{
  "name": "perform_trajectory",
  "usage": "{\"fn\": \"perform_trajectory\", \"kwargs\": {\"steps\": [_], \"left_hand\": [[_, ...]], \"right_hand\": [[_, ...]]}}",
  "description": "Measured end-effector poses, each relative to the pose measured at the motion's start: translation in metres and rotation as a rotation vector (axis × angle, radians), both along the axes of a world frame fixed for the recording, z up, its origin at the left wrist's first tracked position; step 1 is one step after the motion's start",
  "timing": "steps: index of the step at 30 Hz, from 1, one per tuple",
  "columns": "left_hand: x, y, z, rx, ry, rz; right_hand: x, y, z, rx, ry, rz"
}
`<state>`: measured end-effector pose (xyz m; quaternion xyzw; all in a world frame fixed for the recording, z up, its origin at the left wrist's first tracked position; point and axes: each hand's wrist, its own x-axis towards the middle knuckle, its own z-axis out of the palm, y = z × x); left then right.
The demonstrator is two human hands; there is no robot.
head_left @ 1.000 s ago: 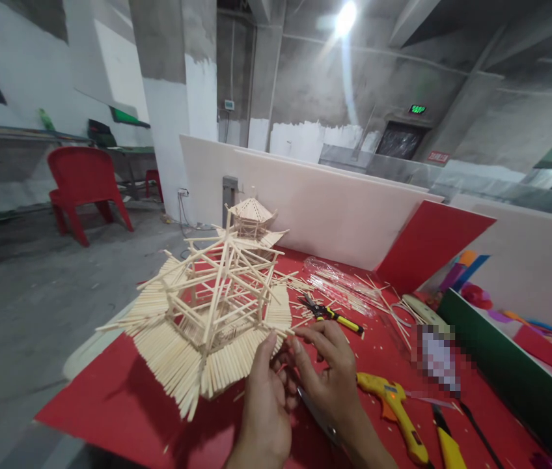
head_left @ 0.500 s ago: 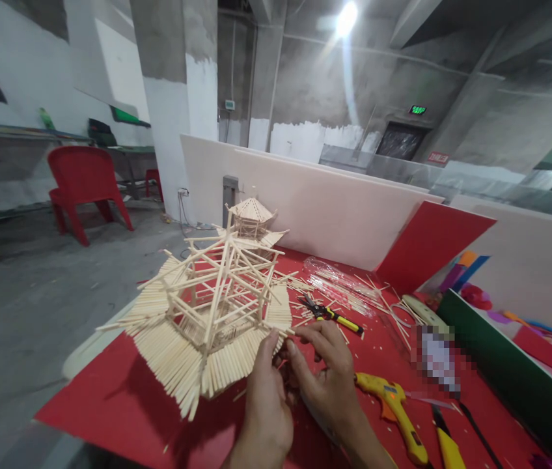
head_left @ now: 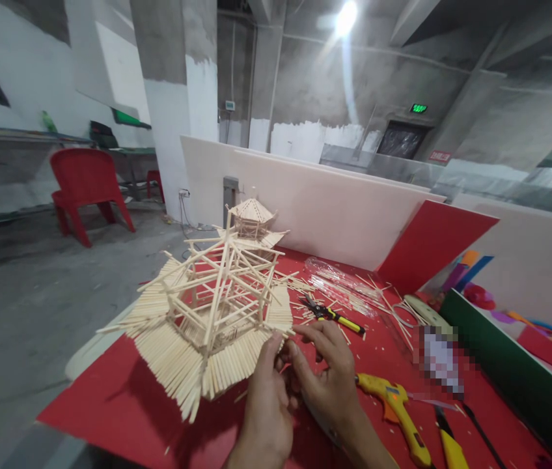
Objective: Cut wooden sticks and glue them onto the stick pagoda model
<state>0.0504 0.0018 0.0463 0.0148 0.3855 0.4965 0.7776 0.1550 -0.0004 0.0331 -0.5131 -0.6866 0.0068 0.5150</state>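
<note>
A pavilion model (head_left: 168,358) built of thin wooden sticks stands before me, with a fanned stick roof below and an open frame above. At the roof's right-hand corner, my left hand (head_left: 267,404) is closed, its thumb lying on the edge and its fingers curled under. My right hand (head_left: 329,371) meets it there, thumb and forefinger closed around the corner's protruding stick ends. The fingers hide part of that corner. Just right of my right hand lies a yellow hot glue gun (head_left: 396,407) on the red board (head_left: 95,404).
Behind stands a finished-looking stick pagoda (head_left: 252,215). Yellow-and-black pliers (head_left: 337,317), loose sticks and a bag of sticks (head_left: 339,283) lie beyond my hands. A yellow utility knife (head_left: 450,446) is at the lower right, near a green-sided box (head_left: 510,378). White panels (head_left: 315,195) rise at the back.
Both hands stay at the same roof corner with almost no movement. The view has shifted very slightly.
</note>
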Motion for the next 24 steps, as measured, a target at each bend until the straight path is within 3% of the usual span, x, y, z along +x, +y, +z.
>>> {"fn": "perform_trajectory", "kwargs": {"steps": [3, 8, 20, 24], "left_hand": [[-0.005, -0.008, -0.004, 0.061, 0.063, 0.001], [-0.017, -0.015, -0.007, 0.147, 0.179, 0.131], [-0.041, -0.026, -0.012, 0.177, 0.19, 0.235], [-0.054, -0.031, -0.01, 0.108, 0.177, 0.301]], "right_hand": [[0.004, -0.002, -0.003, -0.02, -0.004, 0.006], [0.005, -0.004, -0.006, -0.078, -0.009, -0.017], [-0.007, -0.011, -0.008, -0.102, 0.025, 0.056], [-0.019, -0.02, -0.008, -0.124, 0.066, 0.111]]}}
